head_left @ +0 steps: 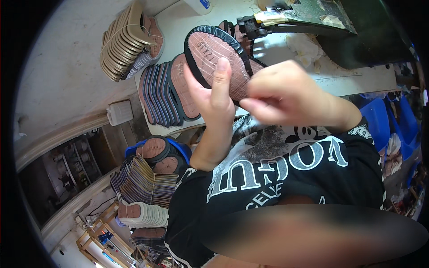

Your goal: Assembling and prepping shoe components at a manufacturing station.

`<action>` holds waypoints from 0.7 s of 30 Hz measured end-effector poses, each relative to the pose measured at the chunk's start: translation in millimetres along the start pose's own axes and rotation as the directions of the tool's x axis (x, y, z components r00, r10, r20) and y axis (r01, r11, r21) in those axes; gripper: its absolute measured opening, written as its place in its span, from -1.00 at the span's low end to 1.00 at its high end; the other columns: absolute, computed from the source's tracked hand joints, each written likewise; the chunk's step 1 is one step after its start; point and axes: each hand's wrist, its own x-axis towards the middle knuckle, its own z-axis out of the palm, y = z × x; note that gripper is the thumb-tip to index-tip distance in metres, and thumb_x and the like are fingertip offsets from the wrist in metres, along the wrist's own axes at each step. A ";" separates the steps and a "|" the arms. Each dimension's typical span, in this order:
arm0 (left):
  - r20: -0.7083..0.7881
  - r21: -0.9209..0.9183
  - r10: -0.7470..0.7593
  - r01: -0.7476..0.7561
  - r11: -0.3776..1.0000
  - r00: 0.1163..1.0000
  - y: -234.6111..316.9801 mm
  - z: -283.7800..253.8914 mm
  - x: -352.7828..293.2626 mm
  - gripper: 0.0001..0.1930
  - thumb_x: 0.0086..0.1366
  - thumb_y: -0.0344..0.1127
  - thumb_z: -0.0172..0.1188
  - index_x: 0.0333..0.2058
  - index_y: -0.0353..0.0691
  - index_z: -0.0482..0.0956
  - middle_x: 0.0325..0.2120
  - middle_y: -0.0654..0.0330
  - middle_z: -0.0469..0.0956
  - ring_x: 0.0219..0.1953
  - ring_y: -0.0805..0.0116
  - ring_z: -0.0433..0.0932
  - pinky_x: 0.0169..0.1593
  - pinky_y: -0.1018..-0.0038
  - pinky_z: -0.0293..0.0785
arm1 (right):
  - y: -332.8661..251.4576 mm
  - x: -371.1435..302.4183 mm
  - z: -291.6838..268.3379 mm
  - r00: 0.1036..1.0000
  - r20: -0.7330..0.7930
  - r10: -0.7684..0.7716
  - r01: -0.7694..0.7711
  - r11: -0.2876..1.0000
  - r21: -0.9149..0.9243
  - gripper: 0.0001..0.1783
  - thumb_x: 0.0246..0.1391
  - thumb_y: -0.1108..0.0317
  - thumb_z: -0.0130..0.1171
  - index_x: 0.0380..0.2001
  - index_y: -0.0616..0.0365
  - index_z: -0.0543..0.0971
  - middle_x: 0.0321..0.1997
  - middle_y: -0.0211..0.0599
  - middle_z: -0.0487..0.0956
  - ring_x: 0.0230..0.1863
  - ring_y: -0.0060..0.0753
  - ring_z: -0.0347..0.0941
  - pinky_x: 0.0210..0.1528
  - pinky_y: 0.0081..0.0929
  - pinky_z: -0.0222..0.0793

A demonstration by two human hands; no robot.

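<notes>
In front of me I hold up an insole (210, 53) with a pinkish-brown, marked underside and a black, puckered edging folded over its rim. My left hand (214, 91) is closed around it, the thumb lying on the underside and the fingers behind. At the insole's lower right edge my right hand (290, 91) is closed, its fingers curled and pressed together against the rim; motion blurs it slightly, and part of the rim is hidden there. Behind the insole lie more black-edged pieces (228, 27), partly covered.
A green machine (308, 20) with a dark head stands over the white table (357, 80). Stacked insoles (161, 96) and a tied beige bundle (123, 44) sit at left. Lower left are more bundles (145, 178) and a blue container (183, 149); blue bins (375, 120) stand at right.
</notes>
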 end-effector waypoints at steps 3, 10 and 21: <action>0.022 -0.133 -0.062 0.064 0.989 0.998 3.6 -2.9 3.4 -0.54 0.27 -0.43 0.12 0.10 -0.42 0.23 -0.14 0.07 0.49 -0.14 0.38 0.52 -0.08 0.52 0.48 | 9.7 -10.6 -30.7 0.965 -0.068 0.252 -0.194 0.868 0.458 -0.71 0.13 0.32 0.14 -0.64 0.18 0.49 -0.70 -0.44 0.39 -0.70 -0.69 0.22 -0.64 -0.65 0.09; 0.025 -0.386 -0.355 0.336 0.859 0.935 -5.5 -12.0 6.5 -0.74 0.40 -0.21 -0.07 -0.21 -0.29 0.49 -0.47 0.16 0.57 -0.54 0.39 0.55 -0.44 0.49 0.53 | 29.9 -18.4 -13.1 0.845 0.294 0.446 -0.508 0.501 0.701 -0.80 0.15 0.31 0.13 -0.46 0.20 0.48 -0.57 -0.48 0.44 -0.61 -0.74 0.32 -0.59 -0.77 0.19; 0.085 -0.182 -0.188 0.200 0.963 0.979 6.2 -1.0 3.5 -0.64 0.31 -0.37 0.07 0.04 -0.37 0.30 -0.21 0.12 0.49 -0.22 0.41 0.53 -0.13 0.52 0.49 | 39.9 -14.4 6.3 0.883 0.164 0.441 -0.441 0.655 0.614 -0.70 -0.17 0.33 0.44 -0.53 0.16 0.46 -0.58 -0.56 0.45 -0.58 -0.73 0.35 -0.54 -0.72 0.28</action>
